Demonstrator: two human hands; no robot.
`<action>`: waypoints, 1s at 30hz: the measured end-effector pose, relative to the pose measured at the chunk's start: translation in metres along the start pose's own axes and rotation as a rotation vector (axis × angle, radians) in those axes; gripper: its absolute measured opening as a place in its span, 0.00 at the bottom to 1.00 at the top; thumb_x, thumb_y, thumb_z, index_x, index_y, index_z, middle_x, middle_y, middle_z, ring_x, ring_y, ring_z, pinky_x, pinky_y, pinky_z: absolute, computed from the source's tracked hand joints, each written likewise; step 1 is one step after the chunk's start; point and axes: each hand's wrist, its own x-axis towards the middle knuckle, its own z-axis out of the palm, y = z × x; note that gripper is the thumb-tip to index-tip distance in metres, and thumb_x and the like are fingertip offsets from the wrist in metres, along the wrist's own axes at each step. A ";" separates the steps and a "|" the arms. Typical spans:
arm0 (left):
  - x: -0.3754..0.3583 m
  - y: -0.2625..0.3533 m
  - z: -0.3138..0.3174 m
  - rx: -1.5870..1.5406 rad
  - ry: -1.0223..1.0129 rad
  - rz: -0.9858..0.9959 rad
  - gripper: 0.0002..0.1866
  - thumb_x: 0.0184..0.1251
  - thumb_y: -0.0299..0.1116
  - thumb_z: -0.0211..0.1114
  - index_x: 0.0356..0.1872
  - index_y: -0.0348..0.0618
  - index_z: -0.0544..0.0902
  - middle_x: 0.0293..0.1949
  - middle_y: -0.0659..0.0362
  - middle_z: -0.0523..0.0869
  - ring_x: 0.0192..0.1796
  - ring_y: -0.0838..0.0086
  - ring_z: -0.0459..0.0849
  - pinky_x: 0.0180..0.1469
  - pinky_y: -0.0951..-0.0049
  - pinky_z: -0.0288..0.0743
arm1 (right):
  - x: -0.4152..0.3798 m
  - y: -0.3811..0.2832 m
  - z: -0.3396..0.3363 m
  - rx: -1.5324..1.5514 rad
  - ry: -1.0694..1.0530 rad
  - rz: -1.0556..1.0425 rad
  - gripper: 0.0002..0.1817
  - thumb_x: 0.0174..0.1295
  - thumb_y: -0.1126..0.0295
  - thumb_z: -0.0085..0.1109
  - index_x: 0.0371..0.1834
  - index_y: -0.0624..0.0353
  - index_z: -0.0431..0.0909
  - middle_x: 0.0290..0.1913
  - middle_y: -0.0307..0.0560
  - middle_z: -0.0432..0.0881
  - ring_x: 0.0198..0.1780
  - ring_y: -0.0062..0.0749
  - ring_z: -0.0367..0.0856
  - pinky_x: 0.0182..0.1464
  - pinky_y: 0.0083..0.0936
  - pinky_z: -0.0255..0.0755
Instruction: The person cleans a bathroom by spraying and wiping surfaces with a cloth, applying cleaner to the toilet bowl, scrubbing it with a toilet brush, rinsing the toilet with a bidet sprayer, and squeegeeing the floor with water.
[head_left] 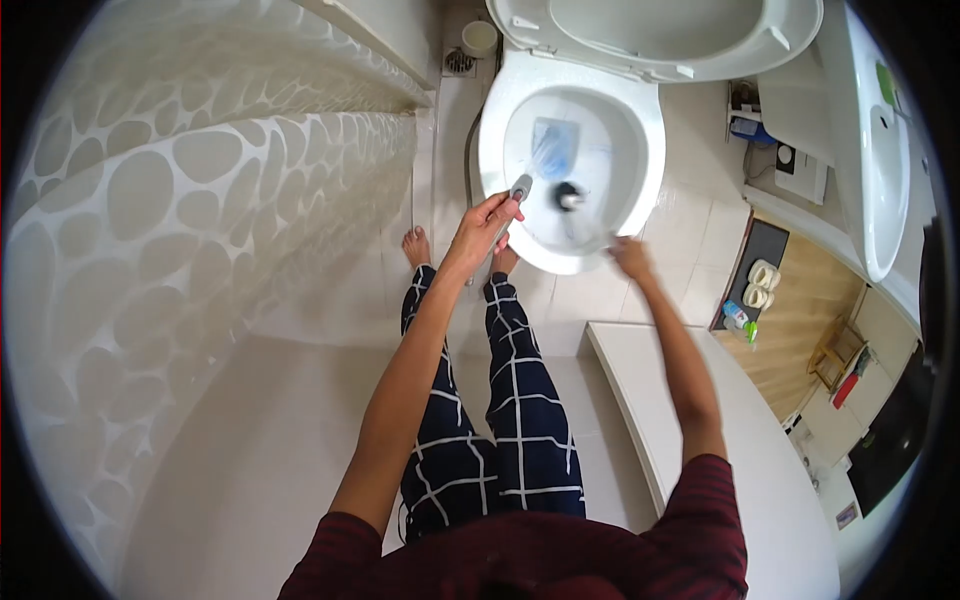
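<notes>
My left hand (484, 232) is closed around a grey handheld bidet sprayer (521, 188), held over the front left of the toilet bowl (490, 140). Water (552, 150) fans from its nozzle toward the bluish water at the bottom. My right hand (630, 258), smeared by motion, is at the bowl's front right rim, its fingers curled round the end of a toilet brush. The dark bristle head of the toilet brush (567, 196) sits inside the bowl; its pale handle barely shows against the white ceramic.
The raised seat and lid (660, 40) stand behind the bowl. A pebble-patterned shower curtain (200, 190) hangs at left. At right are a washbasin (885, 170), a white ledge (720, 400), and slippers (762, 285) on a dark mat. A floor drain (459, 63) lies at back left.
</notes>
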 end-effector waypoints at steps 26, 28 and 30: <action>-0.007 -0.038 -0.029 -0.152 0.149 0.054 0.19 0.63 0.40 0.57 0.48 0.36 0.69 0.33 0.60 0.79 0.20 0.87 0.65 0.21 0.88 0.58 | 0.145 -0.139 -0.026 0.534 -0.315 0.810 0.28 0.56 0.65 0.53 0.61 0.59 0.63 0.27 0.56 0.81 0.22 0.42 0.79 0.27 0.33 0.74; -0.001 -0.029 -0.032 -0.092 0.124 0.020 0.18 0.63 0.39 0.58 0.47 0.37 0.70 0.33 0.60 0.79 0.20 0.87 0.64 0.20 0.87 0.58 | 0.181 -0.118 -0.028 1.103 -0.142 1.174 0.30 0.57 0.70 0.51 0.64 0.62 0.57 0.16 0.41 0.73 0.11 0.22 0.64 0.11 0.22 0.60; 0.009 -0.035 -0.031 -0.142 0.118 0.153 0.16 0.62 0.39 0.58 0.45 0.38 0.71 0.31 0.60 0.79 0.19 0.87 0.64 0.20 0.87 0.58 | 0.164 -0.156 -0.042 1.239 -0.126 1.074 0.27 0.60 0.68 0.49 0.64 0.58 0.58 0.18 0.44 0.71 0.12 0.19 0.60 0.11 0.19 0.57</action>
